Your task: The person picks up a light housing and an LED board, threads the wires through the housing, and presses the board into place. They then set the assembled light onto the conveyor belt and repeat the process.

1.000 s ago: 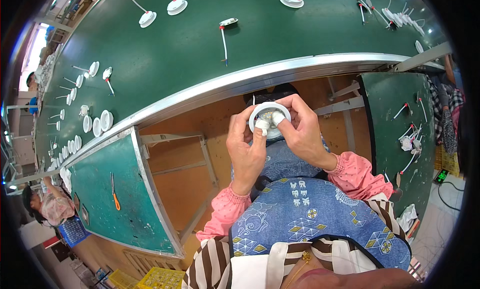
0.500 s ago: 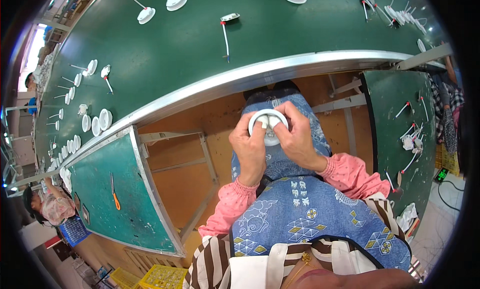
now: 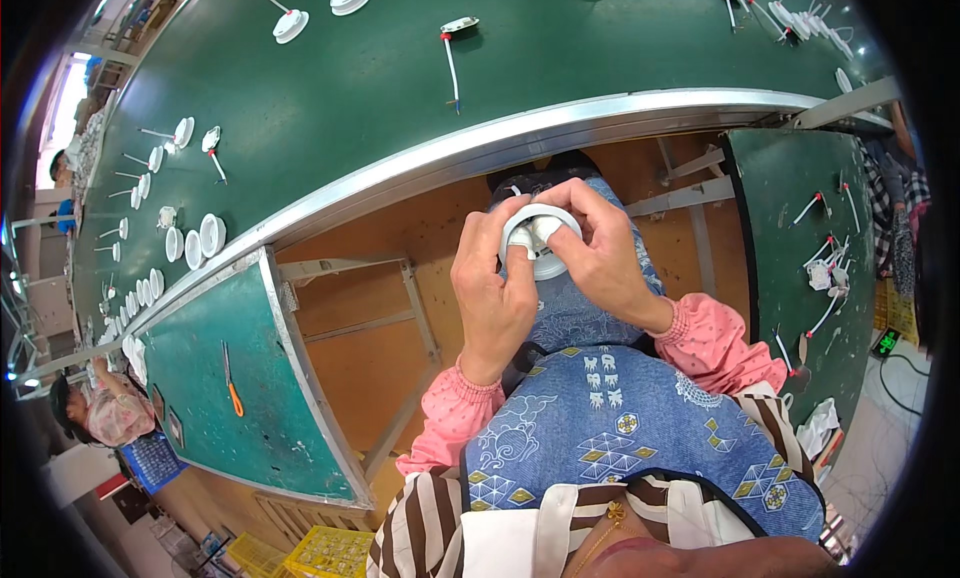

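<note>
My left hand (image 3: 490,290) and my right hand (image 3: 608,263) hold a white round lamp housing (image 3: 549,270) between them, above my lap. Fingers wrap its outside from both sides while both thumbs press into its hollow. White coverings sit on the thumb tips. What lies beneath the thumbs is mostly hidden. A small white end pokes out beyond the fingers at the far side. Ahead on the green table lies a small lamp board (image 3: 460,25) with a red-collared white wire (image 3: 453,73).
A metal table edge (image 3: 560,116) runs in front of me. White lamp parts (image 3: 212,235) line the left side. Scissors with an orange handle (image 3: 235,398) lie on the left side table. Wired boards (image 3: 822,274) lie on the right one. Another person (image 3: 115,408) sits at far left.
Both hands have risen slightly and the housing has tilted, showing more of its side. My right hand's fingers have shifted over the far rim. A small white end now shows beyond the fingers.
</note>
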